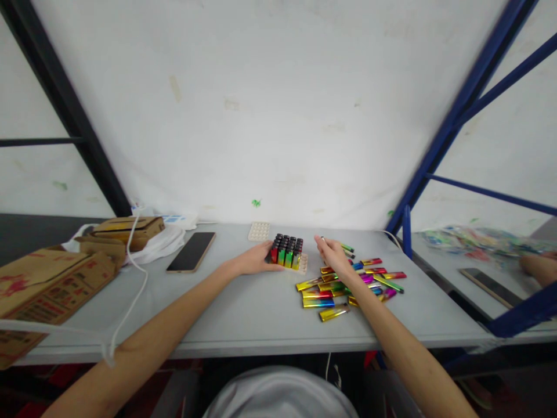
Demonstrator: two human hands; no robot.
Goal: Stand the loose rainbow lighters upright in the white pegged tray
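Where the grey tabletop (243,313) met its left edge, a flattened brown cardboard box with red printing (47,287) lay beside a smaller brown carton (130,227) resting on crumpled white plastic wrap (163,244), and a white cable (137,278) trailed from there down over the table's front edge. Just right of these a black smartphone (191,251) lay face up, well apart from the hands. Further right, the left hand (255,259) rested on the table with its fingers curled against the left side of a white plastic tray (301,264), steadying it; the tray stood near the table's middle and held upright rows of black-capped lighters in red, green and yellow (287,251). Behind it, near the white wall, lay an empty white perforated tray (259,231). The right hand (333,253) hovered just right of the filled tray, fingers loosely bent, seemingly pinching one slim lighter, though the grip was too small to tell for certain. Below and right of that hand, a loose heap of shiny multicoloured lighters (348,285) lay scattered flat on the table. At the far right, past a blue metal frame (461,110), another person's hand (537,268) rested on a neighbouring table near a second dark phone (489,285).
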